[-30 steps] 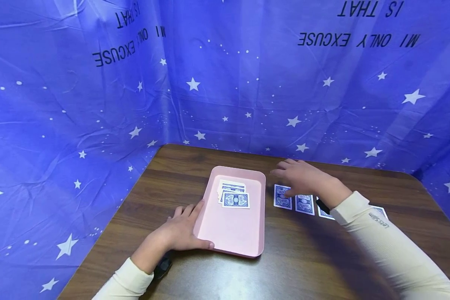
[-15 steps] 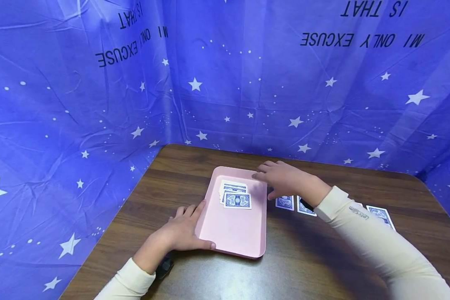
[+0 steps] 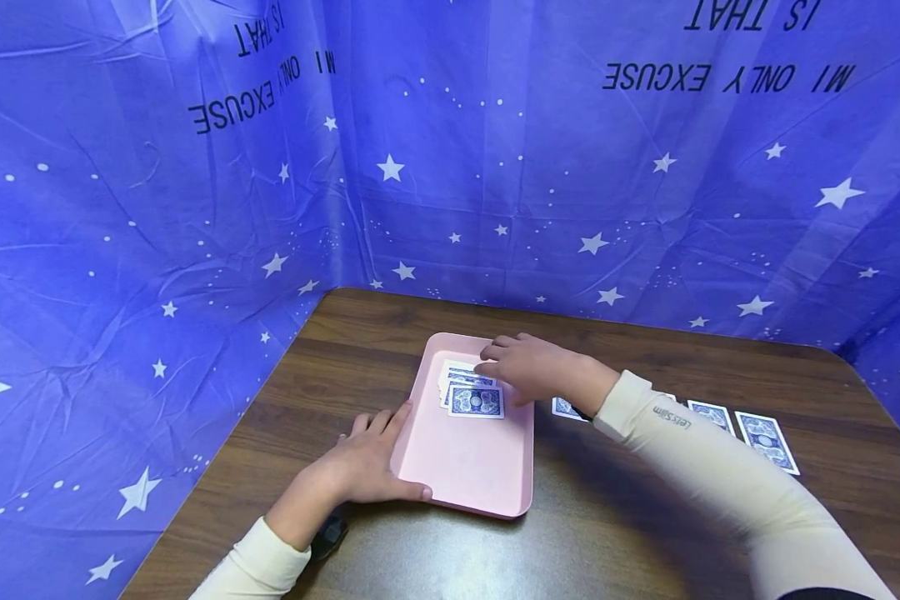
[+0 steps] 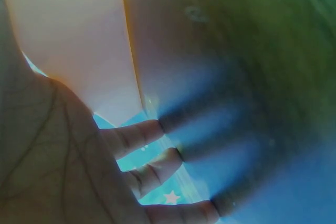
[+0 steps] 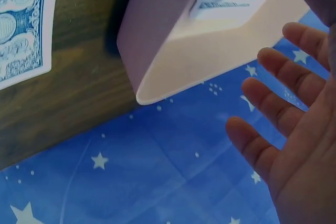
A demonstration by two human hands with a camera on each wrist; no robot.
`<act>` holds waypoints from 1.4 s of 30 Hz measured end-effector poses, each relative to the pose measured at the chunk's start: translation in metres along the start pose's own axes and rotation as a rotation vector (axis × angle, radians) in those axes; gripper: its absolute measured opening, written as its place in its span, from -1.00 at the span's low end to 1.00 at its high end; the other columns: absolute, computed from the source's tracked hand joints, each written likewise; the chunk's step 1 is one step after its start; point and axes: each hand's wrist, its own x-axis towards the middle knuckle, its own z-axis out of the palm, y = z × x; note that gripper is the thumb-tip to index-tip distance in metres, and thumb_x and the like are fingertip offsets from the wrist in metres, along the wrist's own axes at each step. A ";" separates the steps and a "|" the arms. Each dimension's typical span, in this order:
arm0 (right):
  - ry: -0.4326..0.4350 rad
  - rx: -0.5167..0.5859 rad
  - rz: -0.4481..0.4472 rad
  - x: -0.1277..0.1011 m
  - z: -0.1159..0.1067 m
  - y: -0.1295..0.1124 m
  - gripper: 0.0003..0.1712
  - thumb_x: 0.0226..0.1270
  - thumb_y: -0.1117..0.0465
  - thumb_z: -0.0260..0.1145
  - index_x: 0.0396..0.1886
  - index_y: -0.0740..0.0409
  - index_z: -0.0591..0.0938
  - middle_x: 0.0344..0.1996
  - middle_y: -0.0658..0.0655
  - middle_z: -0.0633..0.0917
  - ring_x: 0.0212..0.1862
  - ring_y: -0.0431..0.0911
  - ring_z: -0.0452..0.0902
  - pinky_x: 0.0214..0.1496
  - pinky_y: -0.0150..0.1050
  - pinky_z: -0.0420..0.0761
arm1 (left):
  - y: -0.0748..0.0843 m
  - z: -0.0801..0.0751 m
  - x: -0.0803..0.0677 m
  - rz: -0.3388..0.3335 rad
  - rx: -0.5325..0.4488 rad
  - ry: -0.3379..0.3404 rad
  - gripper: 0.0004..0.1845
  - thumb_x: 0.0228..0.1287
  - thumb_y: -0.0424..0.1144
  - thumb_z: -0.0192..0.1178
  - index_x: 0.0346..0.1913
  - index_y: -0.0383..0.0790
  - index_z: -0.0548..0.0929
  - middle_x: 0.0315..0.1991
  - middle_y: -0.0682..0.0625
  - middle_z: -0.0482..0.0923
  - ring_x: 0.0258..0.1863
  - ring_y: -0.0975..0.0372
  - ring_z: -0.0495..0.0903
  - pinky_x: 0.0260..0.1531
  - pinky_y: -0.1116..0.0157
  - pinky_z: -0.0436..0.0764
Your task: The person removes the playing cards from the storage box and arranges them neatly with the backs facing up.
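Blue star-printed cloth point(image 3: 195, 250) hangs all round me as a backdrop, with upside-down lettering across its top, and it wraps the far edge and both sides of the brown wooden table point(image 3: 630, 533). The pink tray point(image 3: 465, 467) sits near the middle of the table, a little left of centre, and my left hand point(image 3: 367, 471) steadies its near left edge, thumb hooked along the rim, fingers straight on the wood outside. I judge I'm in the middle of moving cards into the tray: a small stack of blue-backed cards point(image 3: 474, 400) lies at the tray's far end, and my right hand point(image 3: 528, 367) hovers over it, fingers loose and a little spread; the wrist view shows nothing pinched between them. More cards lie face down in a row on the table toward the right edge, one point(image 3: 767, 440) at the end, another point(image 3: 711, 414) beside it, and one point(image 3: 567, 407) half hidden under my wrist. Next, I'd say, comes reaching right for that nearest card, which calls for a fingertip under its flat edge.
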 end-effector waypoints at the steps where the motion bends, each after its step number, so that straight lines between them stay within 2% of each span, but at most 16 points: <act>1: 0.002 -0.003 -0.006 0.002 0.003 0.000 -0.18 0.07 0.03 0.55 0.38 -0.08 0.49 0.29 0.09 0.50 0.33 0.08 0.34 0.27 0.10 0.40 | 0.000 0.000 0.000 -0.001 0.002 0.000 0.43 -0.28 0.58 0.31 0.60 -0.15 -0.02 0.38 -0.23 0.29 0.27 -0.21 0.25 -0.03 -0.41 0.38; 9: -0.008 0.003 -0.025 0.011 0.016 0.000 -0.17 0.10 0.10 0.54 0.41 -0.15 0.46 0.33 0.06 0.47 0.37 0.07 0.30 0.32 0.12 0.36 | 0.000 0.000 0.001 -0.001 0.010 0.000 0.42 -0.28 0.58 0.31 0.60 -0.14 -0.02 0.38 -0.23 0.28 0.28 -0.21 0.24 -0.03 -0.41 0.38; 15: 0.027 -0.015 -0.076 0.016 0.017 -0.005 -0.18 0.10 0.10 0.53 0.41 -0.17 0.46 0.33 0.05 0.47 0.33 0.08 0.33 0.35 0.07 0.33 | -0.001 0.000 0.001 -0.003 0.015 -0.002 0.42 -0.27 0.58 0.30 0.60 -0.13 -0.02 0.38 -0.23 0.28 0.28 -0.21 0.24 -0.02 -0.40 0.39; 22: 0.017 -0.146 -0.111 0.024 0.017 -0.012 -0.02 -0.05 -0.07 0.61 0.43 -0.30 0.39 0.37 -0.08 0.42 0.32 -0.02 0.34 0.29 -0.01 0.41 | 0.000 0.000 0.001 -0.012 0.006 -0.014 0.42 -0.27 0.58 0.30 0.60 -0.14 -0.02 0.39 -0.23 0.27 0.29 -0.21 0.24 -0.02 -0.40 0.38; 25: 0.003 -0.187 -0.111 0.026 0.019 -0.014 -0.03 -0.02 -0.09 0.58 0.44 -0.34 0.37 0.38 -0.11 0.41 0.31 -0.06 0.35 0.22 -0.05 0.44 | -0.001 0.000 0.001 -0.010 0.009 -0.014 0.42 -0.27 0.59 0.29 0.60 -0.13 -0.02 0.39 -0.23 0.27 0.29 -0.20 0.24 -0.02 -0.39 0.38; 30: -0.002 -0.190 -0.114 0.028 0.020 -0.016 -0.02 -0.02 -0.07 0.57 0.45 -0.38 0.35 0.38 -0.12 0.41 0.30 -0.07 0.36 0.17 -0.06 0.46 | -0.001 0.001 0.001 -0.010 0.010 -0.013 0.43 -0.28 0.60 0.28 0.60 -0.13 -0.02 0.38 -0.23 0.28 0.28 -0.19 0.24 -0.03 -0.40 0.39; 42: -0.048 -0.242 -0.182 0.036 0.019 -0.019 0.18 -0.04 -0.16 0.60 0.56 -0.34 0.17 0.48 -0.11 0.28 0.39 0.00 0.28 0.26 -0.02 0.41 | -0.002 0.002 0.002 -0.007 0.019 -0.017 0.41 -0.26 0.60 0.28 0.60 -0.11 -0.03 0.38 -0.23 0.28 0.28 -0.20 0.24 -0.01 -0.39 0.39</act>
